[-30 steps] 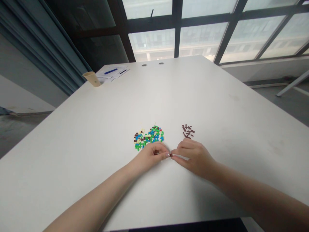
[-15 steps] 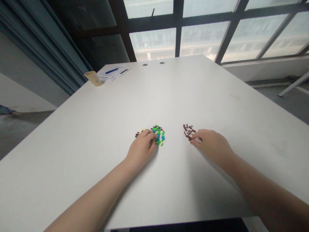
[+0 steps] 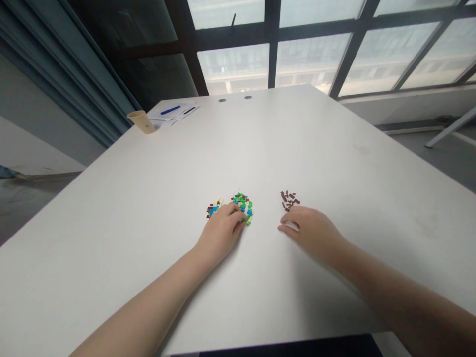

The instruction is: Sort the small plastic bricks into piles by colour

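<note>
Left hand palm-down, fingers curled, forearm behind. Right hand: thumb and index finger parted, wrist behind grip.

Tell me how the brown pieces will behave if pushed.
The brown pieces lie loose and at different angles, so a push would probably scatter them. They look small, so each is likely light. Their straight-edged shapes suggest they would slide across the table rather than roll.
</note>
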A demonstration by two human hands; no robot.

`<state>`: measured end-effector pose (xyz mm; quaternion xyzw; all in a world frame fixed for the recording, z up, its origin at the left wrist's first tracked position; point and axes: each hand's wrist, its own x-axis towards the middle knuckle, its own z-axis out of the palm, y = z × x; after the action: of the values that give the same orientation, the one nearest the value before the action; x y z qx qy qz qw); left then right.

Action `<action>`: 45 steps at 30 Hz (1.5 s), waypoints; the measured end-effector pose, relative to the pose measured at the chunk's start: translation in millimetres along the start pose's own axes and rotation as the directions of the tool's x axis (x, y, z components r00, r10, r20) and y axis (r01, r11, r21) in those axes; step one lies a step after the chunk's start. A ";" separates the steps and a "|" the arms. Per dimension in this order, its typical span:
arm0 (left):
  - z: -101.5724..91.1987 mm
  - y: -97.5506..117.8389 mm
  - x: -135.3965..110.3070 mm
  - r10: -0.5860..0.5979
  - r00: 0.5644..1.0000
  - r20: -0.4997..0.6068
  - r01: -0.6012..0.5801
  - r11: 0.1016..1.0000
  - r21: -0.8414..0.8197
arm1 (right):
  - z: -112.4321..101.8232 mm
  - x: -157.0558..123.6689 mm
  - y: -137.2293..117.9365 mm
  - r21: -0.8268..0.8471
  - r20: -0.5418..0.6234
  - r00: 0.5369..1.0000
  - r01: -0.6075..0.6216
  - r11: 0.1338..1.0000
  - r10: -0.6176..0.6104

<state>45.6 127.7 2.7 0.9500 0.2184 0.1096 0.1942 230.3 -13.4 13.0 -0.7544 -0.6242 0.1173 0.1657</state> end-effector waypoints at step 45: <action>19.1 13.7 0.3 0.122 0.992 0.024 -0.118 0.986 -0.121 | -19.5 31.8 96.2 0.001 -0.204 0.895 -0.406 0.914 0.397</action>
<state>56.6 110.4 -8.8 0.9498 0.1507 0.1190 0.2471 330.8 -0.2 -6.3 -0.8781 -0.4377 0.0597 0.1839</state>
